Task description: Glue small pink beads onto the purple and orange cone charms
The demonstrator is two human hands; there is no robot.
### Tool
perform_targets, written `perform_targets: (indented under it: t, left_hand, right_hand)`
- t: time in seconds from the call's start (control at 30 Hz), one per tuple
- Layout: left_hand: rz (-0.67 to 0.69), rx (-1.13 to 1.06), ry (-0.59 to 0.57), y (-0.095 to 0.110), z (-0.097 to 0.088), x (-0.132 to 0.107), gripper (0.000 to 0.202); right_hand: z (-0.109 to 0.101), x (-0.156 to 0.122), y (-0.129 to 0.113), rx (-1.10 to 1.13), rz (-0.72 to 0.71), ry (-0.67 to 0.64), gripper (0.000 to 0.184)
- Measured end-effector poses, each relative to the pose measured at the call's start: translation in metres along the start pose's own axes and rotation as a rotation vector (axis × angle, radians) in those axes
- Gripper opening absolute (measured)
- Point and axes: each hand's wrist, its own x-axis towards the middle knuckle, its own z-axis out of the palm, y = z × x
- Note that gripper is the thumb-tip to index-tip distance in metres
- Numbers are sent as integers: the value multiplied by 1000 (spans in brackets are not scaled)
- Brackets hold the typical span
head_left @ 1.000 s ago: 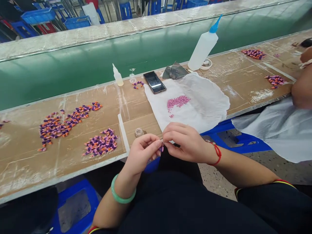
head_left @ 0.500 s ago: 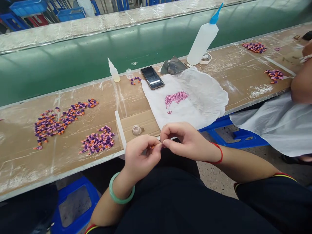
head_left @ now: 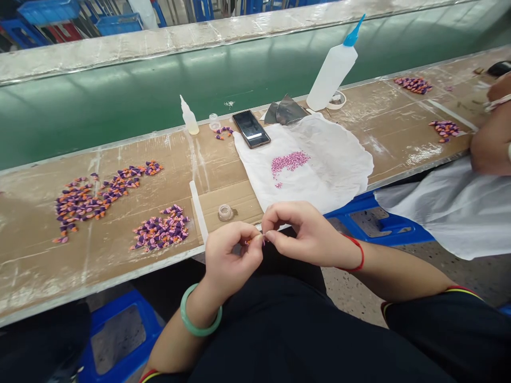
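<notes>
Both hands are raised just past the front edge of the bench (head_left: 48, 276), over the person's lap, with the fingertips meeting in a narrow pinch. The left hand (head_left: 229, 260) and right hand (head_left: 305, 234) close around a small orange piece (head_left: 249, 241), which is mostly hidden, so exactly how each hand holds it is hard to tell. Holding it up off the bench seems to give the fingers a clear view and room to turn it. A green bangle (head_left: 200, 310) circles the left wrist and a red string (head_left: 355, 254) the right. The nearest things are a small glass jar (head_left: 225, 213), just left of the right hand, and a white sheet (head_left: 307, 183), whose crumpled edge lies just past the fingers. A patch of pink beads (head_left: 290, 162) sits on the sheet, probably placed there so they don't scatter. Two piles of purple and orange pieces (head_left: 162, 230) lie to the left, within reach, leaving bare cardboard between them and the sheet. A phone (head_left: 251, 128) and a tall glue bottle (head_left: 331, 72) stand back by the far edge, out of the way of the hands
</notes>
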Motion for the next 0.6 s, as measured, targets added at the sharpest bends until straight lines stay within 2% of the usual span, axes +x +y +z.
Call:
perform_targets:
  t: [0.17, 0.3, 0.47, 0.6]
  left_hand:
    - [-10, -23, -5, -3, -2, 0, 20]
    - [-102, -198, -18, -8, -5, -4, 18]
    - [-253, -386, 101, -23, -14, -15, 9]
    - [-333, -429, 154, -37, -23, -24, 11]
  right_hand:
    - [3, 2, 1, -8, -7, -12, 10]
    - [4, 4, 2, 20, -6, -23, 10]
    - [2, 15, 5, -55, -81, -90, 13]
    - [-1, 39, 17, -268, -220, -195, 13]
